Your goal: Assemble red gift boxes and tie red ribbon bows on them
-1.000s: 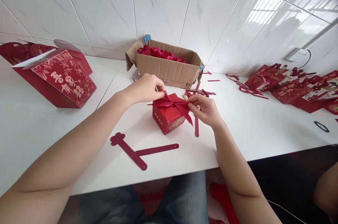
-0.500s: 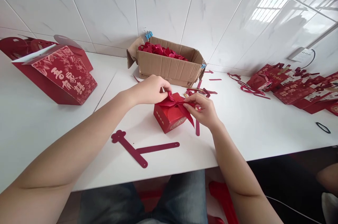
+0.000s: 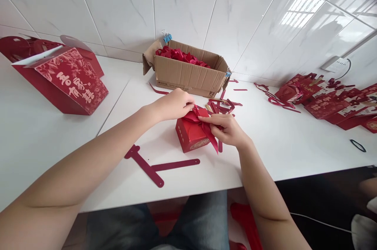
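Note:
A small red gift box (image 3: 190, 136) stands on the white table (image 3: 294, 144), with a red ribbon (image 3: 209, 134) tied across its top. My left hand (image 3: 173, 104) is closed, pinching the ribbon at the box's upper left. My right hand (image 3: 228, 128) is closed on the ribbon at the box's right side, and a ribbon tail hangs down past its fingers. Both hands rest right over the box lid.
A cardboard box (image 3: 188, 75) full of red pieces sits behind by the tiled wall. A large red printed box (image 3: 63, 83) lies on its side at left. Red card strips (image 3: 153, 165) lie in front. Several red boxes (image 3: 326, 101) pile at right, near a black band (image 3: 358, 146).
Both hands have drawn closer together over the lid, and the ribbon bow has been pulled in tighter. The box has shifted slightly right.

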The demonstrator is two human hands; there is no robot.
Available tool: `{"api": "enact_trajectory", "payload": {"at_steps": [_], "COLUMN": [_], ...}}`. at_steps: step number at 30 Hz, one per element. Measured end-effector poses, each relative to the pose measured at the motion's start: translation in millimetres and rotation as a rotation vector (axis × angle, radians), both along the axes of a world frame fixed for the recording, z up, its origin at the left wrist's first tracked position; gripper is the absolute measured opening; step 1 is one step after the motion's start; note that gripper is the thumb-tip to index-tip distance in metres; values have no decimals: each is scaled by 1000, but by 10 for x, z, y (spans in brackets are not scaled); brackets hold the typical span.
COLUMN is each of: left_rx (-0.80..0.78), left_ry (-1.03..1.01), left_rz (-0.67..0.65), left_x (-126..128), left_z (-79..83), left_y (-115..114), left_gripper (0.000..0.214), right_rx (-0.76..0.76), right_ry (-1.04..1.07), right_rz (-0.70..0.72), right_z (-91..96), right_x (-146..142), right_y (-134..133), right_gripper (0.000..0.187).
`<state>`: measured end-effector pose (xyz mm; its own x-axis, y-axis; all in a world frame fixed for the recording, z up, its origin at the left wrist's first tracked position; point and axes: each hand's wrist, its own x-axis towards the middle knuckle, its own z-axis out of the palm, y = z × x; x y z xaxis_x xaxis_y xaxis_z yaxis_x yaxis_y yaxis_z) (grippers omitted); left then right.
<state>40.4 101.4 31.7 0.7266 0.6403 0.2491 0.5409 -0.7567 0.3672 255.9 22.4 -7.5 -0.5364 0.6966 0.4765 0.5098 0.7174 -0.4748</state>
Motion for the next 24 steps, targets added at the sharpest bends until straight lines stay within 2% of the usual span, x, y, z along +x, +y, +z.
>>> {"api": "enact_trajectory", "payload": {"at_steps": [11,16,19,22,24], "left_rx": [25,-44,-164,-343,-433], "left_ry": [-87,-63,17,116,160], "left_rz": [37,76,55,6,-3], "left_x": [26,8,-55,-168,-263], "left_z": [-61,-27,59,174,261], "left_y": [36,11,-8,3,31], "left_gripper": [24,26,28,27,41], "right_rx": [18,-19,-112,-297,-411], "right_ry": [-44,-14,64,240,374], "right_rz": [23,21,0,29,76], "right_z": [17,6,5,1,-10], "right_x": [19,7,25,135,256], "right_y": [14,1,5,60,121], "right_gripper": [47,48,42,34,40]}}
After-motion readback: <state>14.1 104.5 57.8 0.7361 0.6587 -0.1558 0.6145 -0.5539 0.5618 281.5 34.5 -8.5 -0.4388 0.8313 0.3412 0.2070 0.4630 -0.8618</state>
